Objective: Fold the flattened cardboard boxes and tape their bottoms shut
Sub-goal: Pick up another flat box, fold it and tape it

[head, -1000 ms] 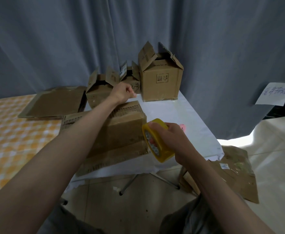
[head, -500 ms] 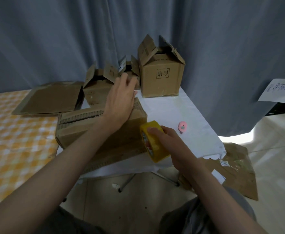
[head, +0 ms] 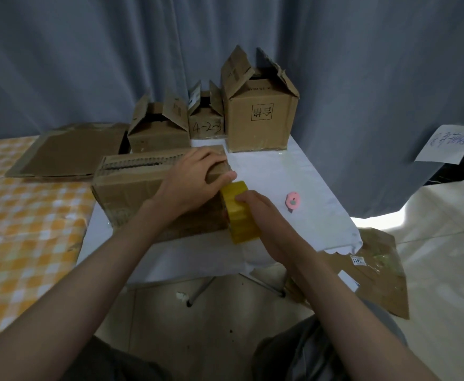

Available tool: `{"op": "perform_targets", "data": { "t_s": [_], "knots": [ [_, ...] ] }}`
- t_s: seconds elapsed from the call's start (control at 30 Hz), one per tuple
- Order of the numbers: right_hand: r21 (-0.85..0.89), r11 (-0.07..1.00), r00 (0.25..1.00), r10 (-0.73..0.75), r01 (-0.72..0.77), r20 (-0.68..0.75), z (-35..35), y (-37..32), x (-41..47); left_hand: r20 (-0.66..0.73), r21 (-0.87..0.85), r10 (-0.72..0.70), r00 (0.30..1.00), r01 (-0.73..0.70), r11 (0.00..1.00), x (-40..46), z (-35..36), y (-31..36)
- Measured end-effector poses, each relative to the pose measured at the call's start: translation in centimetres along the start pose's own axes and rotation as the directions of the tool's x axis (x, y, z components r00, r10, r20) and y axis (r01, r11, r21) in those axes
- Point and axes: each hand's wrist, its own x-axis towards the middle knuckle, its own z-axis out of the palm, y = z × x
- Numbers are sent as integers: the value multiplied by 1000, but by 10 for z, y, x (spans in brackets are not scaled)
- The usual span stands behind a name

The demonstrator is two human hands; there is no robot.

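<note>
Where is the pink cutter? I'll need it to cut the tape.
The pink cutter lies on the white table, right of the yellow tape roll.

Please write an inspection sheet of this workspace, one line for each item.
Surface: small table under a white cloth; a checked cloth on its left.
Job's things: box being worked on lies on the table; yellow tape roll at its right end; three folded boxes behind; flat cardboard at left.
Clutter: small pink cutter; cardboard sheet on the floor.
Grippers: left hand rests on the box; right hand holds the tape roll.
Cables: nothing seen.
Surroundings: grey curtain; handwritten paper.
</note>
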Motion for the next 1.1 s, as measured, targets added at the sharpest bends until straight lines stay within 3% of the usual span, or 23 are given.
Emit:
{"op": "perform_targets", "data": {
  "t_s": [0.13, 0.2, 0.23, 0.3, 0.4, 0.5, 0.67, 0.77, 0.93, 1.03, 1.1],
  "knots": [
    [7, 998, 996, -67, 67, -54, -16, 7, 7, 73, 49, -43, 996, 39, 998, 1, 1, 7],
    [-215, 952, 960, -249, 219, -125, -38, 14, 21, 86, 15, -76, 993, 75, 997, -1, 1, 8],
    [-382, 883, 918, -357, 272, -172, -54, 19, 34, 89, -5, -88, 992, 89, 996, -2, 0, 9],
    [-693, 681, 862, -476, 236, -174, -85, 33, 63, 96, -22, -98, 991, 100, 995, -4, -1, 12],
    [-897, 427, 896, -434, 115, -91, -117, 54, 99, 137, -23, -119, 983, 123, 992, -5, -2, 15],
    [-907, 399, 906, -420, 133, -52, -131, 68, 109, 165, -23, -137, 977, 143, 989, -7, -2, 14],
    [-798, 585, 881, -442, 141, -169, -129, 44, 85, 184, -42, -132, 974, 142, 989, -8, -3, 13],
    [-597, 697, 772, -606, 397, -195, -110, 14, 60, 209, -62, -133, 969, 148, 987, -8, -4, 11],
    [-536, 450, 581, -808, 715, 96, -68, -22, 33, 226, -73, -124, 966, 144, 987, -6, -6, 8],
    [-552, 297, 500, -826, 779, 260, -54, -26, 39, 231, -78, -124, 965, 145, 986, -6, -6, 7],
    [-573, 252, 485, -822, 780, 299, -50, -25, 44, 235, -68, -118, 965, 138, 988, -6, -7, 7]
  ]
}}
